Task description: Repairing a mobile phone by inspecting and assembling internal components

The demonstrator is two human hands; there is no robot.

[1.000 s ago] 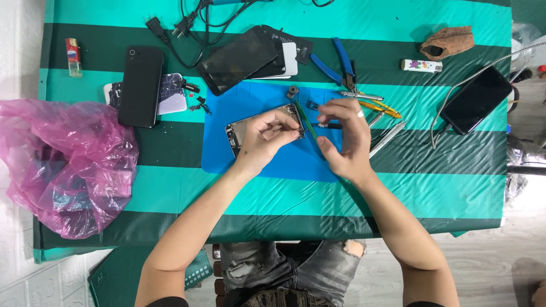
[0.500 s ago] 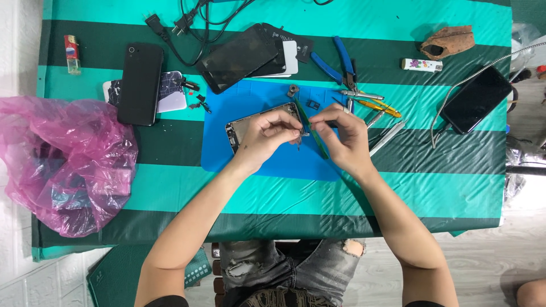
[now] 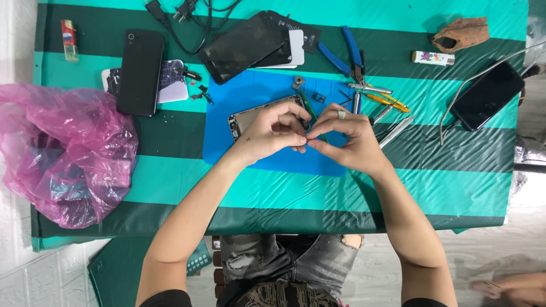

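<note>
An opened phone (image 3: 245, 117) with its insides showing lies on a blue work mat (image 3: 239, 91). My left hand (image 3: 272, 133) rests over the phone's right half, fingers curled down on it. My right hand (image 3: 348, 139), with a ring on one finger, pinches a thin green-handled tool (image 3: 310, 111) that slants up across the phone. The fingertips of both hands touch at one spot over the phone's lower edge. What lies under them is hidden.
The green striped table (image 3: 284, 193) carries a pink plastic bag (image 3: 68, 153), a black phone (image 3: 139, 71), stacked dark screens (image 3: 244, 40), blue pliers (image 3: 344, 54), loose tweezers and small tools (image 3: 375, 96), two lighters, a brown pouch (image 3: 460, 34) and a cabled phone (image 3: 489, 94). Another person's hand (image 3: 506, 284) shows low right.
My two hands have drawn together until the fingertips meet over the phone. The green tool is more covered. Another person's hand has come in at the lower right.
</note>
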